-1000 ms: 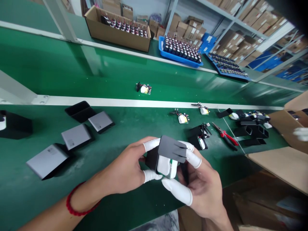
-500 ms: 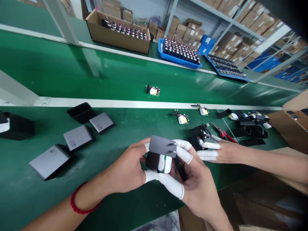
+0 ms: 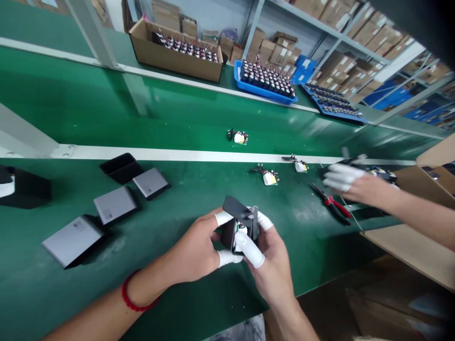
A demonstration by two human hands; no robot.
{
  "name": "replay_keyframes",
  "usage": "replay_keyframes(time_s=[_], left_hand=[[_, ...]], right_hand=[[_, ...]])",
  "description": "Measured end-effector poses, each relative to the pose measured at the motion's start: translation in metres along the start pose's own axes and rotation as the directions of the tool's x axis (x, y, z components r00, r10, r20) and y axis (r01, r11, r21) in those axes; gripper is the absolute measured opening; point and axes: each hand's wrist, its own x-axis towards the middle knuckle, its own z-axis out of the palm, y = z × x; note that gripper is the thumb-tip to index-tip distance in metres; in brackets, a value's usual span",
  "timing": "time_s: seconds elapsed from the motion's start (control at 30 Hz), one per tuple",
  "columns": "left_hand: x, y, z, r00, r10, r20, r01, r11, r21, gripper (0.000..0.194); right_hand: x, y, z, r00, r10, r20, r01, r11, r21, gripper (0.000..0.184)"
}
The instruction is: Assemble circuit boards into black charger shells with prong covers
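A small black casing (image 3: 228, 236) is held in front of me, its opening tilted towards the right. My left hand (image 3: 201, 246) grips its left side, fingers and thumb wrapped round it. My right hand (image 3: 268, 255) closes on its right side, with the thumb at the opening, where a white part shows inside. A dark flat end panel (image 3: 237, 208) stands out at the top of the casing. White finger cots cover several of my fingertips. To my left lie grey-topped casings (image 3: 115, 203) and an open black casing (image 3: 121, 167).
A co-worker's hand (image 3: 350, 181), blurred, reaches over at the right. Red-handled pliers (image 3: 332, 203) lie near it. Small circuit boards (image 3: 270, 177) sit ahead of me. A cardboard box (image 3: 177, 60) and a blue tray (image 3: 265, 89) of parts stand on the back shelf.
The end panel has tipped, and my right thumb has moved onto the casing's opening. The co-worker's hand has moved away to the back right, and the wired black casing has left its spot.
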Motion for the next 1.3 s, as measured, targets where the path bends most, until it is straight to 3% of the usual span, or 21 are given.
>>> replay_keyframes(time_s=[0.13,0.23,0.3,0.4,0.57,0.73,0.9,1.03,1.17,1.23,1.3], left_hand=[[0.005,-0.016,-0.004,0.999,-0.009,-0.043,0.014,0.993,0.114,0.045],[0.007,-0.02,-0.006,0.994,0.055,-0.097,-0.014,0.923,0.384,0.05],[0.007,-0.021,-0.006,0.986,0.076,-0.151,0.012,0.859,0.511,0.048],[0.005,-0.02,-0.008,0.984,0.044,-0.171,0.054,0.848,0.528,0.052],[0.004,-0.018,-0.012,0.989,0.093,-0.118,-0.016,0.845,0.534,0.048],[0.006,-0.023,-0.012,0.986,0.116,-0.118,-0.035,0.842,0.538,0.05],[0.007,-0.026,-0.012,0.986,0.115,-0.121,-0.032,0.84,0.541,0.045],[0.006,-0.031,-0.013,0.982,0.134,-0.134,-0.036,0.825,0.564,0.048],[0.005,-0.034,-0.007,0.973,0.161,-0.168,-0.018,0.773,0.635,0.029],[0.009,-0.027,0.0,0.975,0.159,-0.155,-0.011,0.732,0.681,0.027],[0.015,-0.01,0.01,0.981,0.152,-0.119,-0.018,0.688,0.725,0.039]], right_hand=[[0.01,0.012,0.002,0.995,0.087,-0.057,-0.085,0.996,0.03,0.064],[0.012,0.009,-0.005,0.984,0.147,-0.101,-0.146,0.989,0.015,0.061],[0.013,0.004,-0.008,0.987,0.152,-0.056,-0.154,0.988,-0.035,0.062],[0.017,0.002,-0.004,0.984,0.176,0.019,-0.174,0.982,-0.068,0.059],[0.027,0.013,0.009,0.986,0.167,-0.004,-0.167,0.985,-0.045,0.044],[0.027,0.018,0.01,0.993,0.111,-0.036,-0.112,0.993,-0.044,0.046],[0.029,0.015,0.009,0.989,0.143,-0.039,-0.145,0.987,-0.068,0.05],[0.033,0.013,0.013,0.998,0.043,-0.054,-0.047,0.996,-0.077,0.044],[0.023,0.008,0.01,0.988,-0.042,-0.148,0.025,0.993,-0.114,0.048],[0.015,0.004,0.004,0.982,-0.087,-0.17,0.058,0.984,-0.169,0.054],[0.011,0.0,-0.003,0.979,-0.096,-0.18,0.078,0.991,-0.106,0.051]])
